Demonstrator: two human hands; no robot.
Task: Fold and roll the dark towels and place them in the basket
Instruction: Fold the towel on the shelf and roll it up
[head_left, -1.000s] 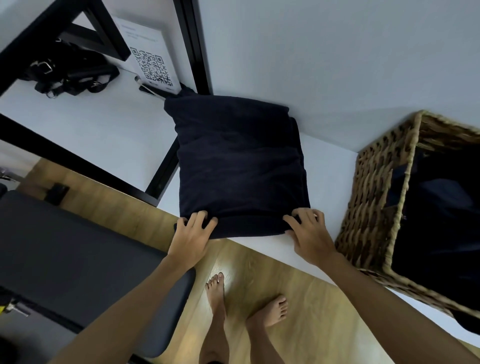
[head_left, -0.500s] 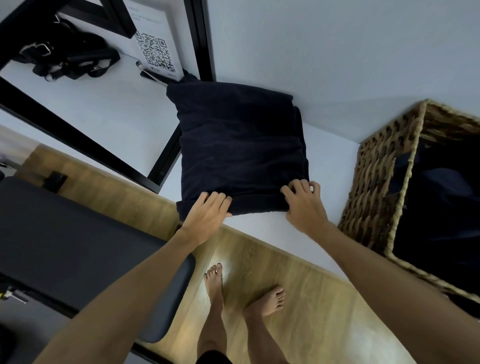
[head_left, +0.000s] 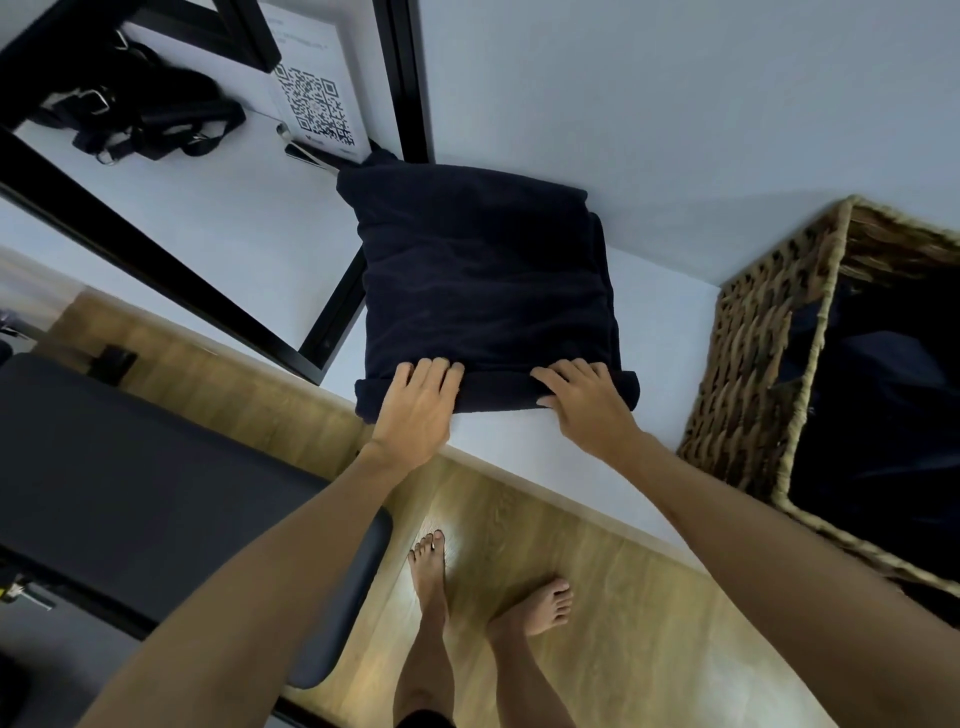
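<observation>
The folded dark towel (head_left: 483, 280) is laid on the white table (head_left: 530, 452), its near edge turned into a short roll. That roll is pressed by the left hand (head_left: 418, 402) and right hand (head_left: 584, 400), fingers curved over it. Dark cloth is seen inside the wicker basket (head_left: 748, 364) just right.
</observation>
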